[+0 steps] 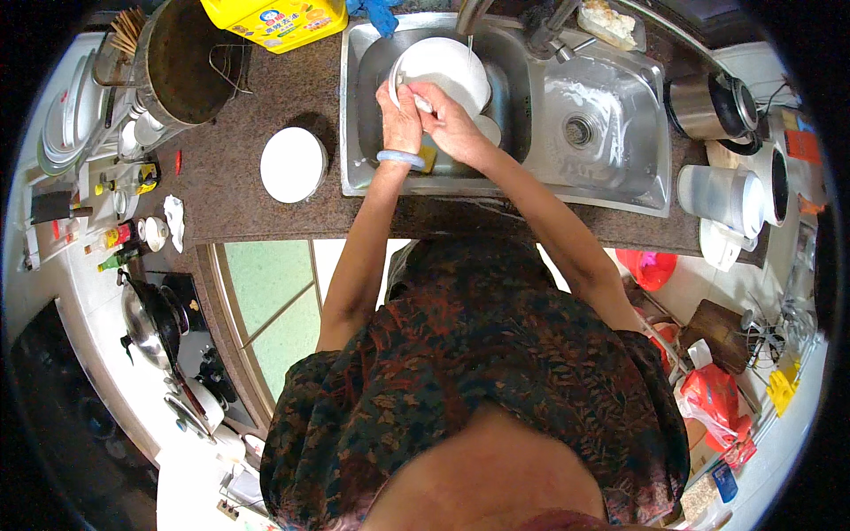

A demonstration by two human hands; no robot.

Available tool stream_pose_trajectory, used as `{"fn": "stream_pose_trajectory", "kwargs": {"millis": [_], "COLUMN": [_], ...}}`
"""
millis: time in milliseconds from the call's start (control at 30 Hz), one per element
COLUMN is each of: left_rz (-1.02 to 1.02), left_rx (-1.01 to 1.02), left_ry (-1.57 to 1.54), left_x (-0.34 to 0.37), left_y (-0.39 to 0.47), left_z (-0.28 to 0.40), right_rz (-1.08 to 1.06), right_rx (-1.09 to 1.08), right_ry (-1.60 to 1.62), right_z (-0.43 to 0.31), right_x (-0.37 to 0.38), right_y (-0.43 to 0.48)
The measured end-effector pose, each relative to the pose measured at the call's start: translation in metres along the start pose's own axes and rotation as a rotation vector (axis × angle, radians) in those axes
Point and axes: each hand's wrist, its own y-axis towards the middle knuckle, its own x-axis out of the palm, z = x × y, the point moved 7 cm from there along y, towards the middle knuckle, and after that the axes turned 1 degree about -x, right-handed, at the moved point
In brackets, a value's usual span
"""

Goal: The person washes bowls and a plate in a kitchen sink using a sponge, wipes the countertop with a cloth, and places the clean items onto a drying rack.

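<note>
Over the left basin of a steel double sink [373, 159], my left hand [400, 123] grips the rim of a white dish [396, 66]. My right hand [451, 123] is beside it, fingers bent around a small whitish item [422, 104] that I cannot identify. A large white round dish [445, 63] lies behind my hands, under a thin stream of water from the faucet [470, 16]. Another white dish [489, 129] is lower in the basin, near my right wrist. A yellow sponge [426, 160] shows beneath my hands.
White bowls [292, 164] stand on the counter [232, 192] left of the sink. Behind are a yellow detergent jug [279, 23] and a blue cloth [380, 14]. The right basin [597, 159] has suds around its drain. Plastic containers [720, 199] stand at the right; a wok [149, 318] is far left.
</note>
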Motion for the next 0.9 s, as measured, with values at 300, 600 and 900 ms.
{"fn": "stream_pose_trajectory", "kwargs": {"millis": [300, 600, 900], "left_rz": [-0.014, 0.045, -0.013], "left_rx": [0.069, 0.149, -0.023], "left_ry": [0.130, 0.170, -0.018], "left_x": [-0.020, -0.025, -0.015], "left_y": [0.015, 0.011, 0.004], "left_z": [0.000, -0.013, -0.029], "right_rz": [-0.143, -0.418, -0.099], "right_rx": [-0.584, -0.176, -0.352], "right_ry": [-1.347, -0.620, -1.101], "right_z": [-0.014, -0.016, -0.028], "right_x": [-0.044, 0.011, -0.007], "right_y": [-0.010, -0.043, 0.005]}}
